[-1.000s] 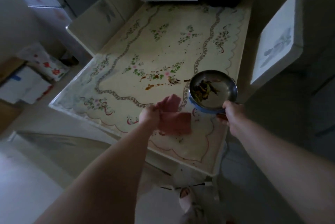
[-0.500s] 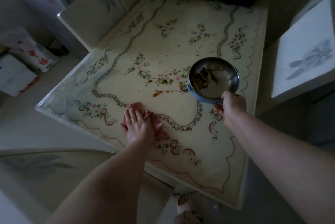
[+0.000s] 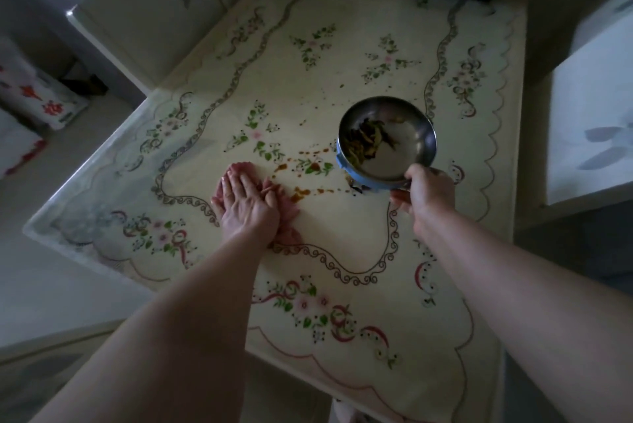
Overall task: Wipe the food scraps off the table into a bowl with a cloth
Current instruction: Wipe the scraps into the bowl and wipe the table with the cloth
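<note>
- Table [image 3: 342, 63]: cream top with a floral and scroll pattern. It carries everything listed below.
- Bowl [image 3: 409, 155]: round and steel, with a blue outer wall. Its mouth faces up toward the camera. It sits directly beyond the right hand's knuckles, and whether its base touches the table cannot be told. Dark green scraps lie in its left half.
- Cloth [image 3: 289, 213]: pink, flattened on the table under the left hand. Its long axis follows the hand, showing from just past the fingertips back to beside the wrist on the thumb side.
- Left hand [image 3: 246, 203]: palm down, fingers straight and close together, pressing the cloth flat.
- Right hand [image 3: 424, 189]: fingers curled round the bowl's near rim, gripping it.
- Food scraps [image 3: 301, 191]: brown-orange smears and bits lying between the two hands, the nearest just beside the left thumb.
</note>
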Demonstrator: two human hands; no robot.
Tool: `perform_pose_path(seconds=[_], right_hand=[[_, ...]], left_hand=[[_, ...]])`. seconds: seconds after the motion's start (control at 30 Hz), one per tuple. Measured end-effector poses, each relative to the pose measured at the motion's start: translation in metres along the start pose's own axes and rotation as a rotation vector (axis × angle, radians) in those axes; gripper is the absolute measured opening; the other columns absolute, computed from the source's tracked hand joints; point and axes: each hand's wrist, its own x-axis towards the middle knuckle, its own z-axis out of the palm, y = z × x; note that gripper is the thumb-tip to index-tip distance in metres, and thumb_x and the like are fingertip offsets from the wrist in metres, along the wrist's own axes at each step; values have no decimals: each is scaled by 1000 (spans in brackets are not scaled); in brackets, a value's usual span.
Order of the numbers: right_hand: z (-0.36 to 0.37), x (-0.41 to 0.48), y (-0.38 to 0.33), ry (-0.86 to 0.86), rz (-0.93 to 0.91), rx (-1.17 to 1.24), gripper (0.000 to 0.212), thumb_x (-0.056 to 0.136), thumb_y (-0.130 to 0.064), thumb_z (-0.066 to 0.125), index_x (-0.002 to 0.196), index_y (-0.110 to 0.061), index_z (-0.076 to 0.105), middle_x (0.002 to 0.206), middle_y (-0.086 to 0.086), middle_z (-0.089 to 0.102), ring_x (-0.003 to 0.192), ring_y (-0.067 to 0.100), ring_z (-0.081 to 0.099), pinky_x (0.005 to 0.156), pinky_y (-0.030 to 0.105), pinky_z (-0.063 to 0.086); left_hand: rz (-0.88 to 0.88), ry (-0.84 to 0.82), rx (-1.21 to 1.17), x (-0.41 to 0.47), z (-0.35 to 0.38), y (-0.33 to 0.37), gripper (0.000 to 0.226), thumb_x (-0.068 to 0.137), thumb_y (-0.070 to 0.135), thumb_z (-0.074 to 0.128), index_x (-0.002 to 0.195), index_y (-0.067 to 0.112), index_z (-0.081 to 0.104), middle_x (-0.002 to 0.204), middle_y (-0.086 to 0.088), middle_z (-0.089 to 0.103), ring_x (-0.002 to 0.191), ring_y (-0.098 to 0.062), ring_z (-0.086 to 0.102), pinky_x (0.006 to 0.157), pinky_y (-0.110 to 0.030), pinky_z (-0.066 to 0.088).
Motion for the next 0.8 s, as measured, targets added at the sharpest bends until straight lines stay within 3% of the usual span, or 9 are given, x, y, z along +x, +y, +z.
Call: perform_pose_path(seconds=[0.23,0.37,0.5,0.63,0.8], right_hand=[[-51,30,-8,206,-97,-15,31,82,-14,45,109,-5,60,100,22,69,54,24,59,34,18,44],[-85,37,-11,262,-47,49,20,83,-12,45,102,-10,52,95,19,64,55,21,56,34,16,44],[-112,37,-9,265,-15,69,35,86,-7,41,119,-2,52,93,22,59,52,22,53,32,15,43],[-143,40,-6,287,-19,38,25,87,-5,39,108,-11,50,94,13,56,59,21,54,44,26,46],[-186,49,7,315,-4,-30,23,90,-7,36,110,-16,44,104,10,50,63,18,48,48,30,41]], left_hand=[[246,-21,27,14,-5,30,60,101,31,20,155,18,-4,163,3,-12,149,-12,-11,122,-35,-9],[434,-16,-39,10,-4,64,64,98,26,34,156,20,7,163,6,-1,150,-10,-5,123,-34,-1],[527,-37,-93,-2,4,97,63,97,25,44,154,23,16,161,10,6,150,-7,1,122,-32,0],[597,-54,-110,-16,14,125,71,91,24,56,153,24,22,161,11,11,149,-6,4,122,-29,3],[689,-54,-108,-44,27,155,63,94,13,43,152,22,23,161,8,16,150,-8,7,122,-30,3]])
